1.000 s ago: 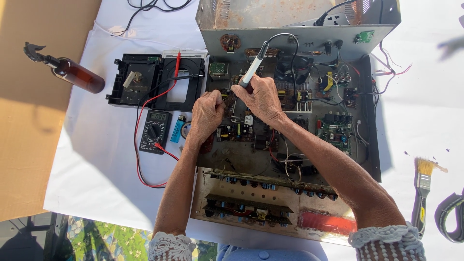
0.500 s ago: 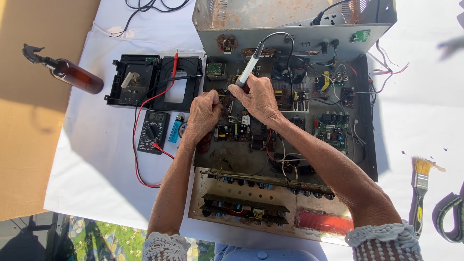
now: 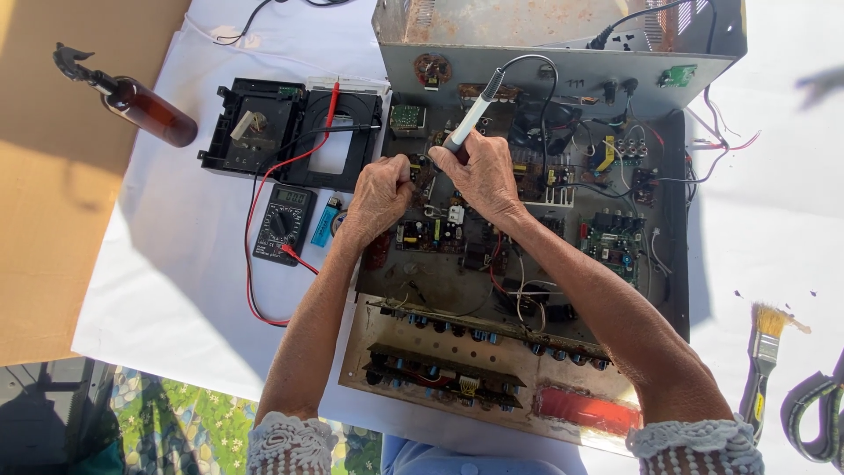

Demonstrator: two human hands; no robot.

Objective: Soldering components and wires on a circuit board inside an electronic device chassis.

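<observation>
Both hands work inside an opened electronics chassis (image 3: 668, 264) on a white-covered desk (image 3: 176, 264).

We see the right hand (image 3: 479, 176) with its grip closed around a soldering iron (image 3: 470, 119), handle slanting up and away, cord looping over the boards — the tip is hidden between the hands. The left hand (image 3: 380, 195) sits just beside it, fingers curled shut at the chassis's left edge; we cannot tell what, if anything, they pinch. Left of the chassis lie a black multimeter (image 3: 283, 222) with red and black leads, a blue lighter (image 3: 324, 220) and a black plastic frame (image 3: 290, 132). A brown spray bottle (image 3: 141, 105) lies further left — a paintbrush (image 3: 765, 361) lies at the right.
</observation>
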